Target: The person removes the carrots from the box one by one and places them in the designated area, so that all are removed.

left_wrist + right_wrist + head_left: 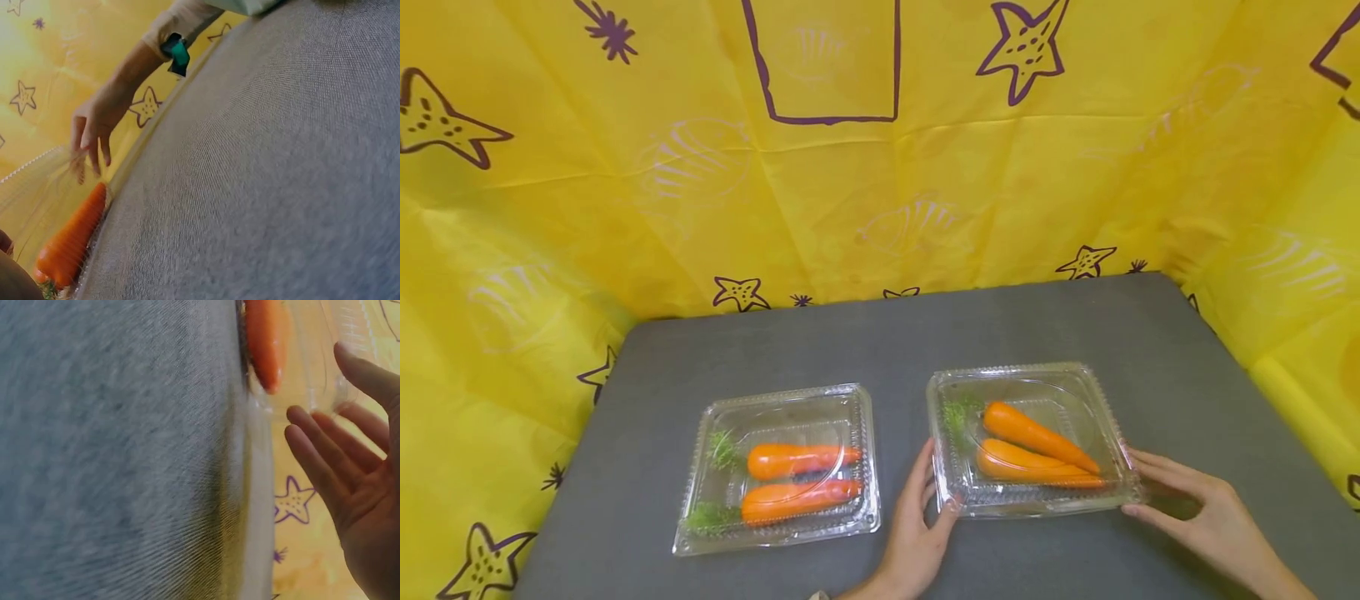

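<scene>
Toward the right of the head view, a clear plastic clamshell container with its lid down holds two orange carrots with green tops. My left hand is at its left side, fingers along the edge and thumb at the near left corner. On the opposite side, my right hand has its fingertips against the right edge, with the thumb apart near the front corner. The right wrist view shows that hand's fingers loosely extended beside the clear wall. Most of the left hand is outside the left wrist view.
A second clear clamshell container, also with two carrots and green tops inside, lies to the left. Both containers are on a grey table. Yellow cloth with starfish drawings hangs behind and at both sides.
</scene>
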Tool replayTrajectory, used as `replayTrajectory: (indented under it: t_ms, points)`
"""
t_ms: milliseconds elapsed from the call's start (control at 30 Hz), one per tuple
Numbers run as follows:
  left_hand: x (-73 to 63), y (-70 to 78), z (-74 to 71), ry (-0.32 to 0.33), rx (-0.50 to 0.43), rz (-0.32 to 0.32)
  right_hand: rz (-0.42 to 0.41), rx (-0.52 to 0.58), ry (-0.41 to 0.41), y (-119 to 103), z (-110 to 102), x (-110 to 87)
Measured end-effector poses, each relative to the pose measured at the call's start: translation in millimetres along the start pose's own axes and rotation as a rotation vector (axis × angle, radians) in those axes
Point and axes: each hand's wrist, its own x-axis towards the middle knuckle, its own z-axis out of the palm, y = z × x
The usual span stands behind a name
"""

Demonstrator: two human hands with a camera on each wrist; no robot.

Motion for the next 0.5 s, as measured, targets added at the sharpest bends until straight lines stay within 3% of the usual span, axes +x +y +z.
replayTrajectory:
  t_ms: [167, 300, 400, 500]
  points:
    - [1.9, 1.0, -1.8, 0.004, -0.004, 0.012, -0.201, 0.021, 0.073, 3, 2, 0.3]
    - [1.9, 0.7, -2.0, -0.010, -0.011, 0.022, -0.351, 0.152, 0.095, -6, 2, 4.8]
    - [1.5, 0.5, -1.8, -0.017, -0.014, 0.025, -0.441, 0.200, 0.123, -14, 2, 8.7]
    - [2.0, 0.7, -1.6, -0.017, -0.001, 0.015, -0.494, 0.172, 0.150, -18, 2, 9.9]
